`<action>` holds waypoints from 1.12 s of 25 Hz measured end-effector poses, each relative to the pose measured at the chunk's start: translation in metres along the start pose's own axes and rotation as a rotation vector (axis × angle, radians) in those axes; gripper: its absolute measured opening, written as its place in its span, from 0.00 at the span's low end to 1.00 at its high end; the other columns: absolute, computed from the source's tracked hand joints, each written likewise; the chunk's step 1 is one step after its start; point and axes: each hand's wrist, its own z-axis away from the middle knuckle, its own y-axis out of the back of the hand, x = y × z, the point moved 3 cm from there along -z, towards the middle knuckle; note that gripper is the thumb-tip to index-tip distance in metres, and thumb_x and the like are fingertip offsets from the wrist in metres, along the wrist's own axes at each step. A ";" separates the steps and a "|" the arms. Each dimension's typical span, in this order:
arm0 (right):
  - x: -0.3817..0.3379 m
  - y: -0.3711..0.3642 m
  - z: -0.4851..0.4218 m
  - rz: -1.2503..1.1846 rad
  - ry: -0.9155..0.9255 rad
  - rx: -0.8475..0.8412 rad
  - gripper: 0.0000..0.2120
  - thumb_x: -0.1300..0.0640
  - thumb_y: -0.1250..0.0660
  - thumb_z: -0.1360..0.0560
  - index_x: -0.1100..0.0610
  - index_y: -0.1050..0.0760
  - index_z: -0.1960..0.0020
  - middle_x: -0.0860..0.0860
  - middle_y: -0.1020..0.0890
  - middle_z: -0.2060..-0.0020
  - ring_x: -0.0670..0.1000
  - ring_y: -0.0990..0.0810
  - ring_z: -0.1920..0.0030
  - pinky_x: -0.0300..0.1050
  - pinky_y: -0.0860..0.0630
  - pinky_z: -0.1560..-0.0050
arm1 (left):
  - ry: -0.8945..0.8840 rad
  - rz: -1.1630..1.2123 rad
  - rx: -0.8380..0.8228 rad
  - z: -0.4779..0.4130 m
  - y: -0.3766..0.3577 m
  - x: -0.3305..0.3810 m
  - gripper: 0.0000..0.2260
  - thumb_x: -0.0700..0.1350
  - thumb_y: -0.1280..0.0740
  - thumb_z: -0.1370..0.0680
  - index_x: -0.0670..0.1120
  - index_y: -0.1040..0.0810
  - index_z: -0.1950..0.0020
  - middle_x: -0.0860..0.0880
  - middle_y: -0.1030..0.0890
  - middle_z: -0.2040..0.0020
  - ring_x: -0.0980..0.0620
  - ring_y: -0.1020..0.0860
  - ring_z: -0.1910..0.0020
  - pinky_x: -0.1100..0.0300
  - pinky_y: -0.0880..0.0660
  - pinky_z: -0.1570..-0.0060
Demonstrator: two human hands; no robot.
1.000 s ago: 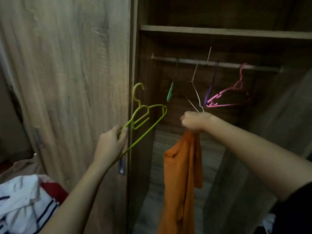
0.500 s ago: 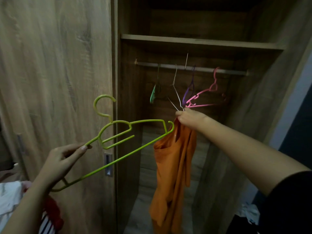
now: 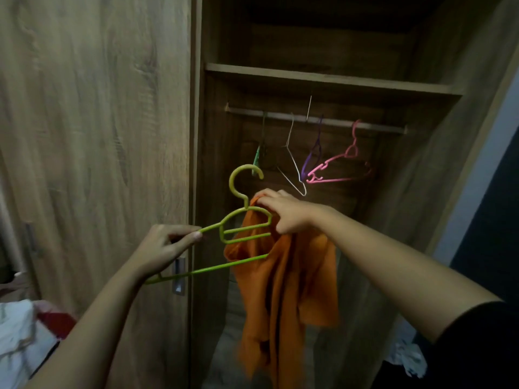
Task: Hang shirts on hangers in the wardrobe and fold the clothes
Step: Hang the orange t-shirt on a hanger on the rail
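Orange shirt (image 3: 289,290) hangs from right grip (image 3: 286,213), pinched at top edge; left grip (image 3: 165,249) pinches green hanger (image 3: 219,266). Hanger has swung rightward, now overlapping shirt top: threading likely starting. Beyond, wardrobe (image 3: 323,80) rail (image 3: 337,121) carries white wire hanger (image 3: 293,164), purple hanger (image 3: 310,161), pink hanger (image 3: 352,150), no garments.
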 end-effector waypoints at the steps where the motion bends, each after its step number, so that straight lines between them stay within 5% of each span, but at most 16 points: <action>1: -0.006 0.003 0.001 -0.044 0.024 0.035 0.32 0.65 0.35 0.33 0.54 0.38 0.30 0.47 0.41 0.29 0.54 0.36 0.33 0.49 0.33 0.35 | -0.021 0.026 0.032 -0.004 -0.005 -0.004 0.14 0.68 0.38 0.29 0.61 0.22 0.53 0.69 0.19 0.61 0.67 0.20 0.58 0.76 0.28 0.61; 3: -0.012 0.012 0.007 0.047 0.095 0.261 0.24 0.55 0.37 0.31 0.53 0.32 0.35 0.47 0.31 0.36 0.53 0.28 0.39 0.50 0.26 0.46 | -0.041 0.079 0.123 -0.011 -0.009 -0.015 0.03 0.54 0.34 0.24 0.61 0.22 0.53 0.69 0.19 0.61 0.66 0.20 0.58 0.75 0.26 0.61; 5: -0.010 0.019 0.014 0.261 0.156 0.500 0.19 0.44 0.45 0.26 0.54 0.29 0.43 0.50 0.23 0.47 0.56 0.22 0.50 0.49 0.26 0.57 | -0.063 0.027 0.221 -0.012 -0.013 -0.015 0.04 0.50 0.36 0.22 0.57 0.21 0.53 0.62 0.19 0.65 0.63 0.21 0.63 0.73 0.27 0.66; 7: -0.009 0.023 0.014 0.362 0.144 0.557 0.24 0.41 0.55 0.23 0.56 0.29 0.47 0.54 0.22 0.51 0.59 0.20 0.56 0.52 0.24 0.62 | -0.060 -0.222 0.393 -0.015 -0.018 -0.007 0.15 0.57 0.40 0.22 0.50 0.19 0.47 0.57 0.20 0.59 0.59 0.23 0.60 0.65 0.28 0.61; 10: -0.009 0.031 0.008 0.395 0.131 0.601 0.21 0.44 0.55 0.20 0.58 0.29 0.47 0.55 0.21 0.52 0.60 0.20 0.58 0.51 0.26 0.63 | -0.105 -0.525 0.705 -0.007 -0.050 0.013 0.14 0.50 0.38 0.22 0.43 0.22 0.42 0.43 0.26 0.49 0.46 0.28 0.51 0.52 0.31 0.52; 12: -0.012 0.038 0.007 0.386 0.155 0.654 0.21 0.45 0.55 0.20 0.57 0.29 0.48 0.55 0.21 0.53 0.59 0.20 0.59 0.50 0.27 0.65 | -0.239 -0.428 0.583 0.000 -0.092 0.033 0.17 0.51 0.40 0.21 0.40 0.23 0.42 0.43 0.26 0.50 0.48 0.28 0.51 0.55 0.27 0.52; 14: -0.016 0.039 0.004 0.390 0.174 0.638 0.18 0.47 0.53 0.19 0.56 0.29 0.47 0.54 0.21 0.53 0.56 0.20 0.59 0.47 0.29 0.65 | -0.133 -0.340 0.404 -0.001 -0.121 0.042 0.21 0.56 0.41 0.22 0.41 0.24 0.39 0.44 0.23 0.48 0.50 0.26 0.50 0.59 0.27 0.51; 18: -0.021 0.033 0.003 0.440 0.187 0.616 0.20 0.46 0.54 0.20 0.56 0.29 0.46 0.53 0.21 0.52 0.55 0.20 0.59 0.46 0.28 0.65 | -0.065 -0.130 0.394 -0.014 -0.140 0.062 0.13 0.53 0.41 0.21 0.47 0.22 0.47 0.49 0.22 0.51 0.54 0.27 0.50 0.61 0.29 0.51; 21: -0.016 0.042 0.012 0.450 0.187 0.625 0.24 0.45 0.57 0.22 0.57 0.28 0.47 0.54 0.20 0.52 0.57 0.19 0.60 0.46 0.30 0.67 | -0.071 0.104 0.097 0.000 -0.162 0.058 0.11 0.54 0.44 0.19 0.50 0.29 0.45 0.52 0.22 0.57 0.58 0.22 0.59 0.61 0.23 0.58; 23: -0.005 0.052 0.021 0.453 0.191 0.638 0.24 0.45 0.57 0.22 0.58 0.27 0.49 0.55 0.20 0.54 0.57 0.20 0.62 0.45 0.30 0.68 | -0.084 -0.149 -0.055 0.019 -0.168 0.033 0.15 0.58 0.46 0.20 0.49 0.29 0.42 0.53 0.21 0.58 0.56 0.20 0.60 0.59 0.21 0.57; 28: 0.031 0.047 0.038 0.577 0.160 0.524 0.28 0.41 0.62 0.24 0.56 0.29 0.49 0.55 0.21 0.53 0.57 0.19 0.61 0.41 0.34 0.70 | -0.643 -0.650 -0.002 0.035 -0.130 -0.021 0.15 0.48 0.47 0.18 0.46 0.22 0.50 0.49 0.18 0.61 0.52 0.19 0.60 0.55 0.27 0.50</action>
